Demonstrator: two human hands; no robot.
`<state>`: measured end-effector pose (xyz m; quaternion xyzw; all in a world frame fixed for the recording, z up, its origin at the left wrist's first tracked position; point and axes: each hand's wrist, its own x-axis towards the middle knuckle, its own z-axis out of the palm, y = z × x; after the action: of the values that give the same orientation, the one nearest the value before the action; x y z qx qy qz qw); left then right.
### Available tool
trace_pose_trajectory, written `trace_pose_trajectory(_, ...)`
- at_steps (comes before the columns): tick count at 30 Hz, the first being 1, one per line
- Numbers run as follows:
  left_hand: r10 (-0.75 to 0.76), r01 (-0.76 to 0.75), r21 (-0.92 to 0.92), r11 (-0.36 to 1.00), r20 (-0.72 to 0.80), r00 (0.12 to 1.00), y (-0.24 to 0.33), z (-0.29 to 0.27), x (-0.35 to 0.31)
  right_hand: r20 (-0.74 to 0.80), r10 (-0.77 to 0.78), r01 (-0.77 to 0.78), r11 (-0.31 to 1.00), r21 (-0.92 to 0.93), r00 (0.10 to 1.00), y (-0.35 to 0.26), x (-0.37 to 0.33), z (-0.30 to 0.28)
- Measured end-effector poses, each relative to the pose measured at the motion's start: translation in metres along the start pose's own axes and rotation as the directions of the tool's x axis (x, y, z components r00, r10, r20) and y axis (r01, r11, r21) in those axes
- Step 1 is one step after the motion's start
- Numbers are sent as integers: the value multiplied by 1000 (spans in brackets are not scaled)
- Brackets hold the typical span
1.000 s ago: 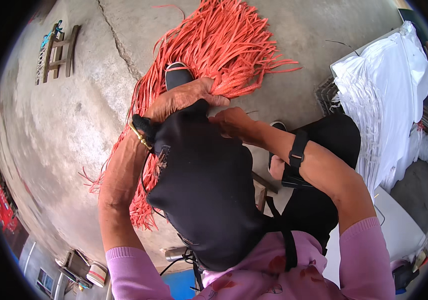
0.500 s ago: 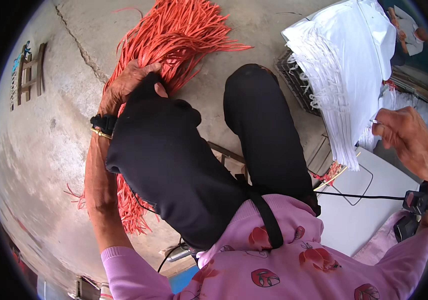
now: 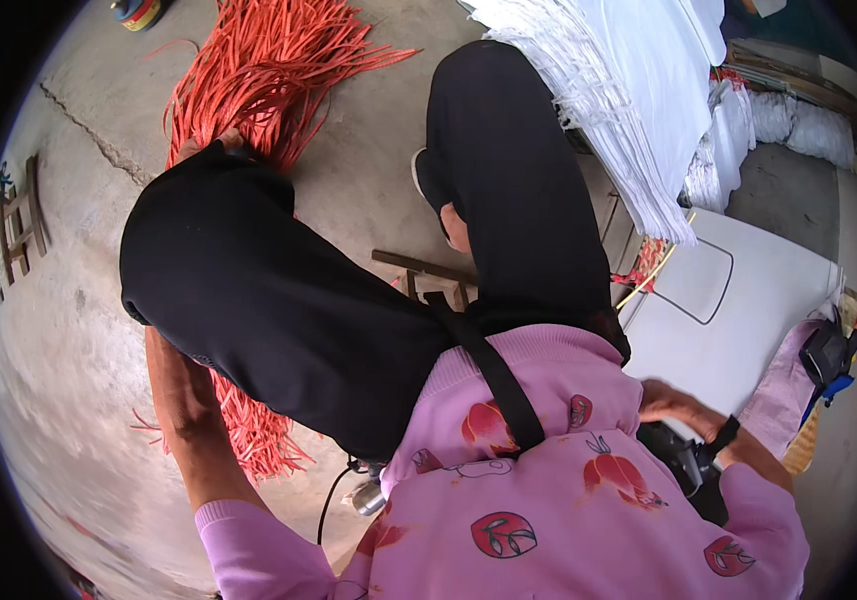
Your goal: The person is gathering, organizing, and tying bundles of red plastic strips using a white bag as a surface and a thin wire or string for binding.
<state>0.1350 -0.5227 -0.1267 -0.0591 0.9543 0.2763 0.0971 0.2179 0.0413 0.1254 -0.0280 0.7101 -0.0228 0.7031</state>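
Note:
A long bundle of red plastic strips [image 3: 259, 75] lies on the floor at my left. My left hand [image 3: 190, 149] is mostly hidden behind my black-trousered knee; the bit that shows is closed round the narrow gathered part of the bundle. More red strip ends [image 3: 254, 425] come out below my thigh, by my forearm. My right hand [image 3: 663, 400] is low at my right side, next to my pink top. Its fingers are hidden behind the top, so what they hold cannot be seen.
White strips [image 3: 604, 95] lie over a white sheet at the upper right. Beside my right leg is a white board or lid [image 3: 739, 300]. A wooden stool frame [image 3: 424, 272] shows between my legs, a small wooden rack [image 3: 19, 225] at far left, and a round tin [image 3: 137, 12] at the top.
My right hand has dropped from beside the white strips, where it pinched something small and white, to my waist. My left hand is now more covered by my knee. The view has shifted.

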Motion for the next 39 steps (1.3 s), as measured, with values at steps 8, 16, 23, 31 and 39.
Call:
trace_pose_trajectory(8,-13,11,-57,998,-24,1000,2,10,-14,533,74,-382,780,495,843,-21,-96,37)
trace_pose_trajectory(16,-81,74,-113,991,-50,995,-10,4,-46,180,84,-190,670,718,980,-9,-56,9)
trace_pose_trajectory(23,-129,131,-53,990,26,991,1,3,-51,398,106,-342,733,588,911,45,-84,65)
trace_pose_trajectory(31,-74,78,-65,995,50,996,16,24,-26,719,144,-70,989,-133,680,-10,-64,-46)
trace_pose_trajectory(39,-46,38,-154,987,-46,998,17,29,28,-77,-687,543,634,-551,723,-232,61,-295)
